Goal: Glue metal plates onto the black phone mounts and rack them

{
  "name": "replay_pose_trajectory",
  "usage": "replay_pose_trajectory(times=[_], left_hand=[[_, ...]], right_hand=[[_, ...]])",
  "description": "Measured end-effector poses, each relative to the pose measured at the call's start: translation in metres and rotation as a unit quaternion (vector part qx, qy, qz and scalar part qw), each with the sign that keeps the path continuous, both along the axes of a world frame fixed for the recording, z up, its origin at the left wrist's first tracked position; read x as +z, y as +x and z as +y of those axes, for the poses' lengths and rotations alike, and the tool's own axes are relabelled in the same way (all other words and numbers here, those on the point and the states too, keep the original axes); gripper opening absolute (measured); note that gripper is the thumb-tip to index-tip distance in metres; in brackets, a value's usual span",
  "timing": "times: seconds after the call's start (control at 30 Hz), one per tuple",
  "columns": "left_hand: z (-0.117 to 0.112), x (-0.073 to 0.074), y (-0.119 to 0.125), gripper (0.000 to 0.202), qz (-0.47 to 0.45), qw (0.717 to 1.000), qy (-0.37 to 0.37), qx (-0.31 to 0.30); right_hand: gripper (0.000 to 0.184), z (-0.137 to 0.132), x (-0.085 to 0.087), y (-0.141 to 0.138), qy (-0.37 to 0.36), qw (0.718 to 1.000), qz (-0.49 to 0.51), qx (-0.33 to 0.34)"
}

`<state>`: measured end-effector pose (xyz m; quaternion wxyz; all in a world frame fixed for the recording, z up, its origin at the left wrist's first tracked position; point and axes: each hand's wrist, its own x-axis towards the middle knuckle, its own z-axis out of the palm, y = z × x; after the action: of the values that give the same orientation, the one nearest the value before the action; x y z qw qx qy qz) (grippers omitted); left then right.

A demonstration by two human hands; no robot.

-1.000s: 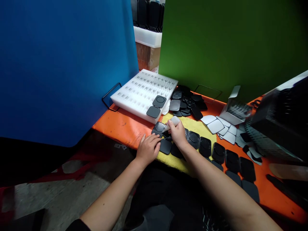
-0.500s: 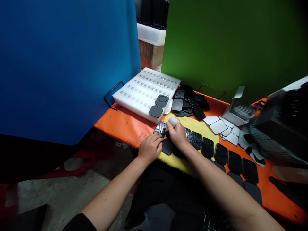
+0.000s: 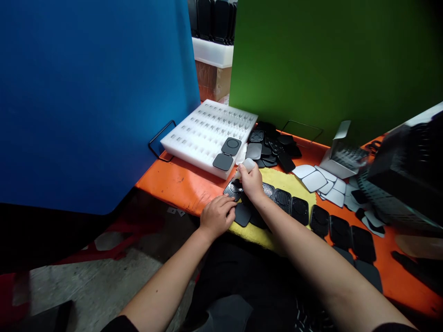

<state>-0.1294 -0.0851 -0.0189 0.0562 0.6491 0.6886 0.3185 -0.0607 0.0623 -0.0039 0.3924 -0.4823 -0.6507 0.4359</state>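
My right hand (image 3: 252,183) is closed around a small white bottle (image 3: 248,163), tilted with its narrow end down over a hinged black case (image 3: 231,190). The inner face of that case is a shiny mesh-like pattern. With fingers bent, my left hand (image 3: 217,215) grips the near left edge of the same case; its fingertips are partly hidden. The case's flat dark flap (image 3: 242,214) lies toward me on a yellow cloth (image 3: 282,176). More open cases (image 3: 282,199) stand in a row to the right, partly behind my right forearm.
A white foam tray (image 3: 194,133) with slots bears one finished-looking hinged case (image 3: 231,146). Behind the cloth are piled black parts (image 3: 273,150). White rounded sheets (image 3: 314,180) and an open white box (image 3: 337,165) lie right. Blue (image 3: 100,92) and green panels (image 3: 311,69) border the orange table (image 3: 187,177).
My right hand and the bottle have shifted slightly up, and the bottle is tilted differently over the case. My left hand stays at the case's edge. The view has shifted a little.
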Motion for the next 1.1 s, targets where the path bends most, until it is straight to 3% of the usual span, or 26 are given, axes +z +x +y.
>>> replay_pose_trajectory(times=[0.2, 0.5, 0.6, 0.7, 0.8, 0.93, 1.0, 1.1], left_hand=[[0.000, -0.002, 0.000, 0.021, -0.003, 1.000, -0.005, 0.007], [0.000, 0.000, 0.002, 0.021, 0.007, 1.000, -0.001, 0.020], [0.002, 0.000, 0.000, 0.021, 0.014, 1.000, 0.003, 0.022], [0.001, -0.002, -0.003, 0.021, 0.020, 1.000, 0.000, -0.006], [0.000, -0.005, -0.009, 0.021, 0.030, 0.999, 0.000, -0.031], [0.008, -0.009, -0.016, 0.032, 0.010, 0.999, -0.012, -0.032], [0.012, -0.008, -0.018, 0.036, -0.028, 0.999, -0.036, -0.005], [0.014, -0.001, -0.016, 0.040, -0.072, 0.994, -0.073, 0.046]], right_hand=[[0.035, -0.004, 0.000, -0.003, 0.077, 0.992, -0.096, 0.037], [0.037, -0.004, 0.005, 0.002, 0.119, 0.983, -0.128, 0.047], [0.034, -0.001, 0.005, 0.002, 0.089, 0.993, -0.075, 0.016], [0.031, 0.005, 0.013, 0.011, -0.052, 0.993, 0.077, -0.069], [0.026, 0.011, 0.031, 0.044, -0.212, 0.929, 0.290, -0.095], [0.021, 0.006, 0.053, 0.125, -0.337, 0.816, 0.465, -0.069], [0.016, -0.005, 0.058, 0.174, -0.350, 0.793, 0.492, -0.080], [0.013, -0.021, 0.056, 0.249, -0.332, 0.799, 0.483, -0.135]])
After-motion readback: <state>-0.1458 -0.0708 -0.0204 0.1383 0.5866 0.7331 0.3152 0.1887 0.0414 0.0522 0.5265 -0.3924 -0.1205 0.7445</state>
